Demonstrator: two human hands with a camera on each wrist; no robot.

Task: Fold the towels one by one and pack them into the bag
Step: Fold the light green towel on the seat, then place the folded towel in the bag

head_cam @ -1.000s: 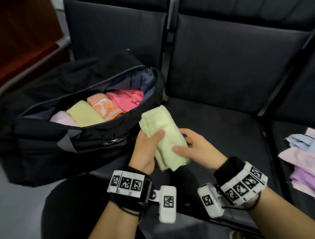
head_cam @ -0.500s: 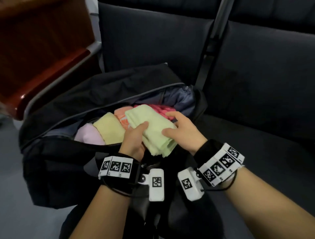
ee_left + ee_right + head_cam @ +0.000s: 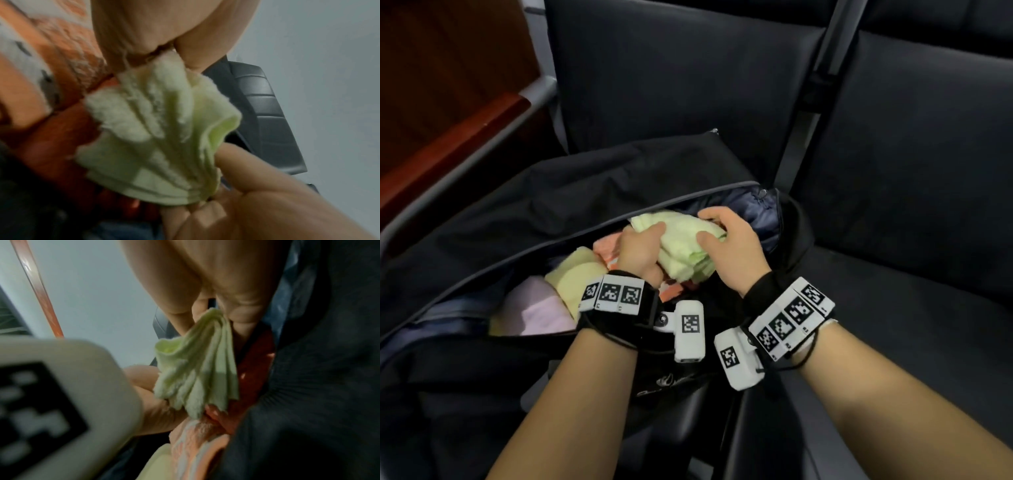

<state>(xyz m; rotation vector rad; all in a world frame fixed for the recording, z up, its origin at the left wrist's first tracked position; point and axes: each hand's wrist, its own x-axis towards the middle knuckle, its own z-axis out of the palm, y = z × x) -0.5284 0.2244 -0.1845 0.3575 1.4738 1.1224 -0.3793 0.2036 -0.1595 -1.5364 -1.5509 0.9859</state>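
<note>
Hands, left hand (image 3: 640,251) and right hand (image 3: 732,253), grip green towel (image 3: 681,240); wrist views alone show its layered edges.

Looks like a waiting area or auditorium type place: a row of dark padded seats (image 3: 914,192) joined side by side with metal frame bars (image 3: 811,102) between them, plus a glossy reddish wood armrest (image 3: 448,150) on the left (classic public seating). A black duffel bag (image 3: 551,192) sits on one seat.
</note>
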